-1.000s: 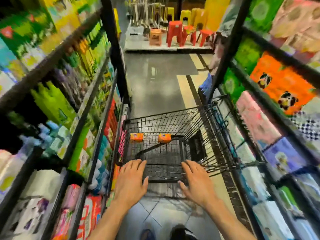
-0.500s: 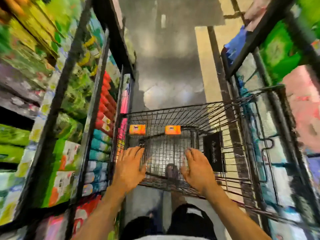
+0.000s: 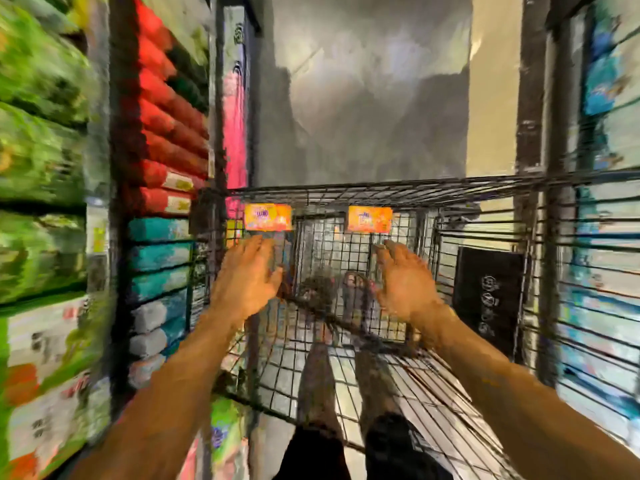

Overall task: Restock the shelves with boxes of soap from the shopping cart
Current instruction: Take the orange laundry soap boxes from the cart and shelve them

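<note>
A black wire shopping cart (image 3: 388,194) stands in the aisle right in front of me. Two orange soap boxes lie at its far end, one on the left (image 3: 267,217) and one on the right (image 3: 369,219). My left hand (image 3: 247,277) reaches into the basket, fingers straight, just below the left box and apart from it. My right hand (image 3: 403,282) is stretched out the same way under the right box, holding nothing. The frame is blurred by motion.
Shelves on the left hold green packs (image 3: 38,140), red packs (image 3: 162,133) and teal packs (image 3: 159,254). Another shelf with blue packs (image 3: 602,81) lines the right. A black panel (image 3: 488,299) hangs on the cart's right wall. My legs show through the cart floor.
My head has tipped down and moved closer. Both hands left the cart's near rim and moved forward into the basket toward the two orange boxes.
</note>
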`<action>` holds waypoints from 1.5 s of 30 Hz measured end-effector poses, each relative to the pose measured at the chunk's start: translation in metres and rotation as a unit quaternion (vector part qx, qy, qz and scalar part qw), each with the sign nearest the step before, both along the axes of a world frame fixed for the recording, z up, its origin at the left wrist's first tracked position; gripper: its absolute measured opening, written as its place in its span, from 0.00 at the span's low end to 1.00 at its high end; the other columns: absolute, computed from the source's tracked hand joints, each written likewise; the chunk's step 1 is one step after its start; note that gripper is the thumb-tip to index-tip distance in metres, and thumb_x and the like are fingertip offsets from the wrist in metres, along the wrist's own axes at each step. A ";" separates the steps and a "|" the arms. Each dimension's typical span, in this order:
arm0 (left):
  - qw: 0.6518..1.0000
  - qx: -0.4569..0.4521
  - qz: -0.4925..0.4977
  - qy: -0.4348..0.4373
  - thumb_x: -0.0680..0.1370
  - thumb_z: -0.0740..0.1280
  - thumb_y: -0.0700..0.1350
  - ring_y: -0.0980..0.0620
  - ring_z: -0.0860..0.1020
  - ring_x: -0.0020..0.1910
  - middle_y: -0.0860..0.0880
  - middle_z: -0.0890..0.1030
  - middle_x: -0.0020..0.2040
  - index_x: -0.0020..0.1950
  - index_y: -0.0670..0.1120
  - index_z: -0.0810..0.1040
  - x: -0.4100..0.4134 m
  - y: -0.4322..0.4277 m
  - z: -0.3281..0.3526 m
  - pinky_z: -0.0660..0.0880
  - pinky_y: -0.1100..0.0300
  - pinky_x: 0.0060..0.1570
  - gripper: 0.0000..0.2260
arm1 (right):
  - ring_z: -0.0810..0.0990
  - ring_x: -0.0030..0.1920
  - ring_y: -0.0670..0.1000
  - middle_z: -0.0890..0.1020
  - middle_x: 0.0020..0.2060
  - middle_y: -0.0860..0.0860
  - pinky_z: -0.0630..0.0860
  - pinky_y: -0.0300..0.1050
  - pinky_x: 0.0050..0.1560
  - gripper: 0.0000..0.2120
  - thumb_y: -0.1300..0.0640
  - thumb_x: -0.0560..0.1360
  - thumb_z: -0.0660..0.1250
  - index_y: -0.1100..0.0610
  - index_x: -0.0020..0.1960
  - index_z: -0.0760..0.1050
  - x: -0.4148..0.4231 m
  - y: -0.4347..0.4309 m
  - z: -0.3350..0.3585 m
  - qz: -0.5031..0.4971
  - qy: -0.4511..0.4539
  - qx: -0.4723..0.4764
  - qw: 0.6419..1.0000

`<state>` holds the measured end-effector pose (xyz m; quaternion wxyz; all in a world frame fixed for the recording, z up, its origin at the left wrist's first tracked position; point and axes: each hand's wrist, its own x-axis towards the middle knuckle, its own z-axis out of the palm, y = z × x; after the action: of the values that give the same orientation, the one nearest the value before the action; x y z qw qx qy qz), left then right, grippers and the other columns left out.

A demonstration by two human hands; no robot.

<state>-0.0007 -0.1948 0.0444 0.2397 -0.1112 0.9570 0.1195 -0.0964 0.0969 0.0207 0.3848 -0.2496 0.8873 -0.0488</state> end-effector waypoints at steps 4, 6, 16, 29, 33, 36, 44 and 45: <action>1.000 0.003 -0.010 -0.007 0.76 0.69 0.52 0.36 0.69 0.71 0.40 0.69 0.74 0.74 0.46 0.67 -0.024 -0.023 -0.069 0.71 0.41 0.67 0.28 | 0.55 0.81 0.60 0.56 0.81 0.58 0.54 0.56 0.80 0.37 0.43 0.82 0.62 0.54 0.83 0.50 -0.027 -0.019 -0.060 -0.007 0.019 -0.016 1.000; 1.000 -0.008 -0.018 0.001 0.76 0.69 0.51 0.37 0.64 0.75 0.40 0.67 0.75 0.75 0.46 0.66 -0.032 -0.030 -0.098 0.66 0.40 0.71 0.29 | 0.51 0.82 0.59 0.53 0.82 0.57 0.46 0.52 0.79 0.38 0.45 0.82 0.63 0.54 0.84 0.47 -0.039 -0.028 -0.084 -0.016 0.024 -0.011 1.000; 0.995 -0.088 -0.008 0.041 0.66 0.74 0.43 0.35 0.64 0.70 0.39 0.66 0.72 0.77 0.44 0.62 -0.041 -0.034 -0.153 0.62 0.37 0.69 0.42 | 0.61 0.76 0.65 0.62 0.77 0.62 0.56 0.63 0.79 0.42 0.54 0.75 0.72 0.57 0.82 0.54 -0.049 -0.034 -0.148 -0.046 0.110 0.014 0.993; 0.992 0.083 0.093 0.021 0.66 0.79 0.48 0.38 0.73 0.62 0.41 0.71 0.65 0.73 0.45 0.71 -0.017 -0.025 -0.107 0.70 0.45 0.64 0.37 | 0.72 0.65 0.63 0.73 0.66 0.61 0.72 0.60 0.68 0.37 0.46 0.72 0.75 0.58 0.76 0.67 -0.021 -0.011 -0.097 -0.112 -0.014 -0.047 0.993; 0.956 0.221 0.189 0.039 0.71 0.77 0.51 0.43 0.71 0.61 0.44 0.70 0.60 0.72 0.43 0.74 0.015 -0.003 -0.034 0.62 0.69 0.56 0.32 | 0.78 0.60 0.55 0.75 0.62 0.54 0.79 0.55 0.62 0.38 0.45 0.67 0.81 0.49 0.71 0.66 0.013 0.000 -0.027 -0.259 -0.090 -0.113 0.955; 0.924 0.281 0.257 0.027 0.72 0.78 0.46 0.49 0.72 0.56 0.47 0.70 0.55 0.75 0.45 0.71 0.046 0.010 0.012 0.65 0.76 0.50 0.33 | 0.84 0.52 0.55 0.79 0.58 0.52 0.84 0.59 0.49 0.38 0.42 0.63 0.82 0.46 0.67 0.70 0.042 0.024 0.012 -0.349 -0.127 -0.151 0.916; 0.781 0.433 0.443 0.079 0.70 0.75 0.60 0.61 0.81 0.52 0.59 0.85 0.54 0.69 0.52 0.75 0.131 0.056 0.123 0.76 0.66 0.52 0.29 | 0.81 0.52 0.50 0.82 0.57 0.54 0.81 0.41 0.52 0.21 0.67 0.76 0.73 0.58 0.68 0.77 0.099 0.041 0.152 -0.468 -0.152 -0.272 0.827; 0.764 0.444 0.459 0.095 0.71 0.73 0.60 0.68 0.80 0.48 0.65 0.84 0.48 0.67 0.54 0.74 0.142 0.065 0.139 0.76 0.70 0.48 0.28 | 0.80 0.51 0.50 0.82 0.56 0.54 0.81 0.41 0.50 0.20 0.66 0.75 0.74 0.58 0.66 0.77 0.105 0.045 0.162 -0.459 -0.162 -0.284 0.826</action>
<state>0.1412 -0.1294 0.1836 0.0864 -0.4065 0.6496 0.6366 0.0084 0.1414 0.1832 0.3681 0.0994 0.7714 -0.5095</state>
